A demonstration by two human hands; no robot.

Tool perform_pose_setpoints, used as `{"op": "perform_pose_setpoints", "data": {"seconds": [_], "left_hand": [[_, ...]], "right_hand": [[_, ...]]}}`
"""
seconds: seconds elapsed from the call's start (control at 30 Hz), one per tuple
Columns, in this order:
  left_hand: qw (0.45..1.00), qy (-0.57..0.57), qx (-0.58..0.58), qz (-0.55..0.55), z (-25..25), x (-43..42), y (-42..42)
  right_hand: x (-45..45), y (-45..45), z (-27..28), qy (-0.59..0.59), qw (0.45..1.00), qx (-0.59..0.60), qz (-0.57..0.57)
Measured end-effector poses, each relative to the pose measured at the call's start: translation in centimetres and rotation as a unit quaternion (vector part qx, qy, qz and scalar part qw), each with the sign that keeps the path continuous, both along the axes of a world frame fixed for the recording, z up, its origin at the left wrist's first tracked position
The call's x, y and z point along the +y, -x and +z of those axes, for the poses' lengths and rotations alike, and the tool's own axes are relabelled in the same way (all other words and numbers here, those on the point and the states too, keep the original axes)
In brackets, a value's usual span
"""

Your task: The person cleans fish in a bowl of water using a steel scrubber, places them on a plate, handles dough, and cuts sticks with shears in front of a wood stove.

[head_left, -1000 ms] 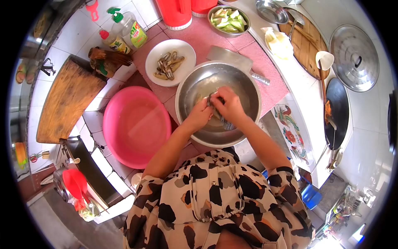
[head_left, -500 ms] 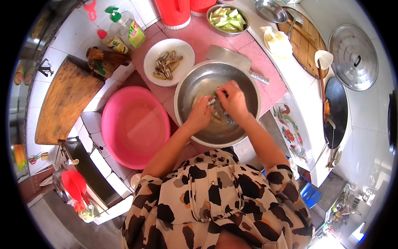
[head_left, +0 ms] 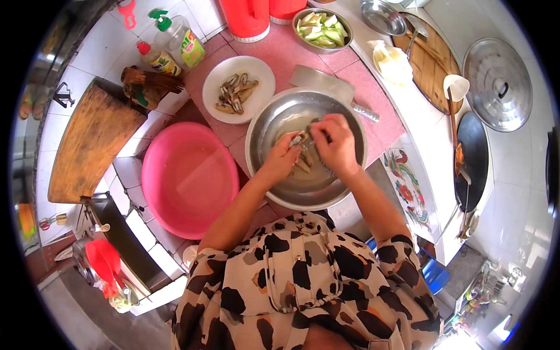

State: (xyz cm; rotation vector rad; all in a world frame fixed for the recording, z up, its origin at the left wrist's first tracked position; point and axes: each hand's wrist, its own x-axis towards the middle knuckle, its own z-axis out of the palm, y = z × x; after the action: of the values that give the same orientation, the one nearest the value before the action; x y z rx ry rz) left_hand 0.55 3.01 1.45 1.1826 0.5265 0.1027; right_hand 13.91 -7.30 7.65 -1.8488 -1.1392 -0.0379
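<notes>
A steel basin (head_left: 259, 125) holds shallow cloudy water. Over it my left hand (head_left: 281, 157) pinches a small greyish, elongated piece of shellfish (head_left: 300, 139), which looks like a razor clam. My right hand (head_left: 335, 144) is just beside it, also over the basin, with curled fingers around something dark that I cannot make out. More brownish shellfish (head_left: 303, 162) lie in the water below the hands. Behind and left of the basin, a white plate (head_left: 210, 81) carries several similar pieces (head_left: 236, 93).
A cleaver (head_left: 321, 80) lies behind the basin, its handle pointing right. To the left stands a pink tub (head_left: 150, 175) with water in it. A bowl of cut green vegetable (head_left: 321, 30), red flasks (head_left: 248, 20) and soap bottles (head_left: 186, 44) line the back. A wok (head_left: 473, 151) sits right.
My right hand has risen slightly and turned, shifting a little right, away from the left fingers. The left hand still pinches the shellfish, which now shows more clearly.
</notes>
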Motion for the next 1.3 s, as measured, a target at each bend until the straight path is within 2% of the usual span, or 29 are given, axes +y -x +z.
{"op": "perform_pose_setpoints", "data": {"seconds": [0.1,0.23,0.27,0.37,0.4,0.43,0.47,0.57,0.67,0.77,0.87,0.97,1.07,1.17,1.27,1.3], "left_hand": [[1.0,-0.002,-0.002,-0.01,0.3,-0.2,-0.3],[0.999,0.021,0.02,-0.036,1.1,-0.1,0.1],[0.998,0.037,0.024,-0.038,1.1,-0.1,0.3],[0.997,-0.069,0.044,-0.007,-1.1,0.6,-0.4],[0.965,-0.252,0.074,-0.017,-2.0,0.9,-0.5],[0.899,-0.426,0.101,-0.027,-2.6,1.4,-0.7],[0.8,-0.586,0.123,-0.035,-3.2,1.8,-0.9],[0.768,-0.619,0.134,-0.092,-2.4,2.4,-0.8],[0.789,-0.599,0.139,-0.007,1.4,2.9,-0.6],[0.795,-0.59,0.136,0.034,5.2,5.8,-0.3],[0.807,-0.582,0.094,0.039,6.0,8.0,-0.6],[0.819,-0.548,0.167,-0.009,7.3,6.5,-2.0],[0.799,-0.589,0.118,-0.004,2.6,5.0,-4.3],[0.72,-0.671,0.165,-0.061,-1.5,3.5,-5.9],[0.681,-0.714,0.105,-0.121,-1.8,3.5,-5.6],[0.701,-0.704,0.083,-0.085,-0.8,3.8,-5.4]], "right_hand": [[0.0,2.3,-1.6,0.028,0.995,0.064,0.065],[-0.8,-0.4,-2.4,0.058,0.993,-0.095,0.027],[-1.1,-0.9,-2.7,0.054,0.996,-0.072,0.013],[-1.2,-0.8,-0.9,0.031,0.999,-0.018,-0.015],[-1.3,-1.2,-0.9,0.042,0.998,-0.031,-0.019],[-1.6,-1.5,-1.0,0.045,0.998,-0.032,-0.039],[-2.0,-1.9,-1.2,0.048,0.997,-0.035,-0.058],[-3.9,-3.0,-1.9,0.048,0.995,-0.024,-0.089],[-6.1,-2.9,-1.9,0.034,0.994,0.013,-0.105],[-7.7,-2.4,-2.5,0.036,0.993,0.031,-0.112],[-8.0,-2.2,-3.0,0.018,0.994,0.015,-0.109],[-8.0,-2.2,-3.2,0.006,0.993,0.01,-0.115],[-8.1,-2.1,-3.6,0.009,0.993,0.01,-0.115],[-8.1,-2.1,-3.7,0.002,0.993,0.021,-0.113],[-8.2,-2.2,-3.7,0.002,0.994,-0.011,-0.106],[-8.2,-2.1,-3.5,-0.001,0.994,-0.003,-0.107]]}}
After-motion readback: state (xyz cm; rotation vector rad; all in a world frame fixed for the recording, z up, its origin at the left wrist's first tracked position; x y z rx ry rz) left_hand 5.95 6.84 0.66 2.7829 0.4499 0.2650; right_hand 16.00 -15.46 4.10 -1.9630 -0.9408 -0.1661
